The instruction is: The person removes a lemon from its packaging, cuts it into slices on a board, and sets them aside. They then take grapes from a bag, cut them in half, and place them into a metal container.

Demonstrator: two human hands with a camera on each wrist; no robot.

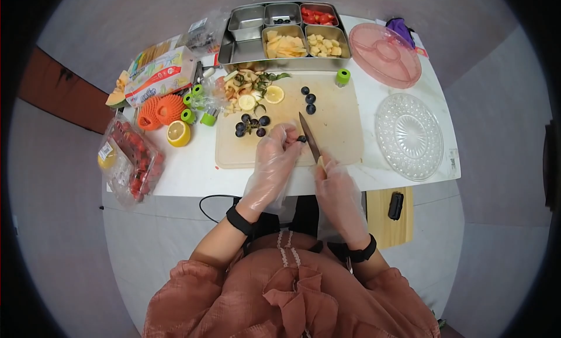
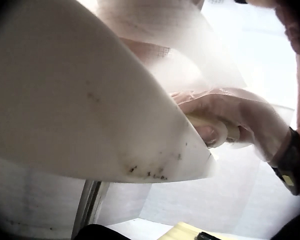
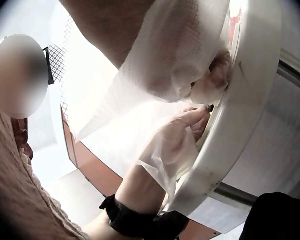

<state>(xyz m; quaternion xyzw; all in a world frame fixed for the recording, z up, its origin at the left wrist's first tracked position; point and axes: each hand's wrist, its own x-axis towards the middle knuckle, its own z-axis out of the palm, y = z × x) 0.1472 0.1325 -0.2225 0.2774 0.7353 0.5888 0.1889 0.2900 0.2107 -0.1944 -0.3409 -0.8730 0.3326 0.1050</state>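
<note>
In the head view my left hand [image 1: 274, 154], in a clear plastic glove, pinches a dark grape [image 1: 301, 139] against the cream cutting board [image 1: 342, 125]. My gloved right hand [image 1: 339, 192] grips a small knife [image 1: 310, 133] by its pale handle, its blade angled over the board just right of that grape. Three dark grapes [image 1: 310, 98] lie above the blade, and several more on a stem [image 1: 260, 132] sit left of my left hand. The left wrist view shows the right hand's fingers curled round the knife handle [image 2: 234, 132]. The right wrist view shows the grape [image 3: 209, 108] at the left fingertips.
Fruit peels [image 1: 245, 84] and lemon slices [image 1: 274, 94] cover the board's upper left. Behind stands a steel tray [image 1: 239, 50] of cut fruit. Clear [image 1: 409, 136] and pink [image 1: 365, 60] plates lie right; bagged strawberries [image 1: 137, 174], half a lemon [image 1: 179, 133] and green cutters [image 1: 188, 116] lie left.
</note>
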